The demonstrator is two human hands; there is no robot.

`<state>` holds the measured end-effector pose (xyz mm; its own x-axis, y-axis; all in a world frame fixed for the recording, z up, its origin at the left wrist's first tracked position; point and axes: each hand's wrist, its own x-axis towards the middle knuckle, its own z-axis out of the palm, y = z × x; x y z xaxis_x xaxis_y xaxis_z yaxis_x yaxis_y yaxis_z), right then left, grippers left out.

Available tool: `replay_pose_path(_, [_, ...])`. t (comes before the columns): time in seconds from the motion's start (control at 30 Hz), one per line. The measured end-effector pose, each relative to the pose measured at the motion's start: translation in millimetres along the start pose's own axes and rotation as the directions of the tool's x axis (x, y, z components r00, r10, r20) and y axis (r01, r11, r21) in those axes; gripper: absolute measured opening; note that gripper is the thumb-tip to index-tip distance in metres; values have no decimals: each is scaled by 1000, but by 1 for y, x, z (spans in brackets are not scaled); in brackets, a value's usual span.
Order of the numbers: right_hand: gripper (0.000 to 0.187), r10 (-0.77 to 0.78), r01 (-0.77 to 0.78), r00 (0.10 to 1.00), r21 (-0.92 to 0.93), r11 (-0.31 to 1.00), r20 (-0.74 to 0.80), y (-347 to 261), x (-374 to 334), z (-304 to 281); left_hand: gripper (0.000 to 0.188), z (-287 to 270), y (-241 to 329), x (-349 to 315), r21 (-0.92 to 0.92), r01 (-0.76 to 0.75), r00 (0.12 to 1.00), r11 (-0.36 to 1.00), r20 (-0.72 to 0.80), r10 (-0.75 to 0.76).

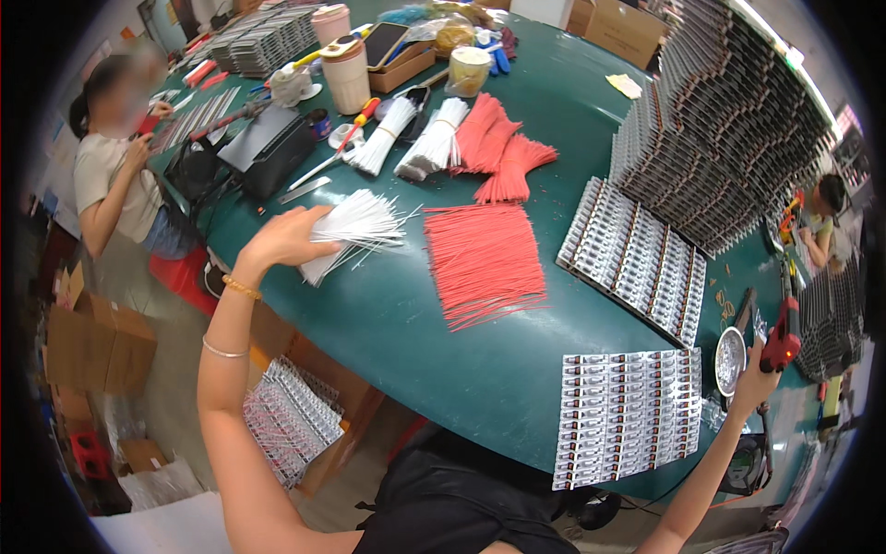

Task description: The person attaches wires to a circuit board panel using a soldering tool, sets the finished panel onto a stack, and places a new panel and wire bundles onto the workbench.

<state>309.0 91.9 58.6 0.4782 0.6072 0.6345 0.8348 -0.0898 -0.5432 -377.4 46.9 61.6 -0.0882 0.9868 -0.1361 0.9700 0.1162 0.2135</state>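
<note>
Left hand (281, 238) grips fanned white wires (355, 231); right hand (759, 377) holds red tool (786, 334). Loose strands could slip off, scattering onto red wires (484, 263) on the counter (461, 369).

A green table (434, 342) carries everything. On it lie red wires (484, 263), white wires (355, 231), circuit-board panels (628, 415) and cups (349, 76).
</note>
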Motion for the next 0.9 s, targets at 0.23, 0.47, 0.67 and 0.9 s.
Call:
replay_pose_path(0.23, [37, 129, -197, 968, 329, 923, 217, -77, -81, -42, 44, 0, 84, 95, 57, -404, 806, 913, -449, 385])
replay_pose_path(0.47, [35, 65, -177, 965, 449, 876, 254, -80, -116, -32, 41, 38, 151, 214, 326, -24, 820, 945, -535, 206])
replay_pose_path(0.67, [33, 120, -192, 976, 451, 872, 182, -61, -119, -27, 47, 22, 116, 249, -141, -107, 918, 984, -394, 43])
replay_pose_path(0.9, [30, 192, -239, 969, 394, 887, 154, -56, -121, -21, 36, 28, 95, 246, -158, -171, 868, 973, -490, 73])
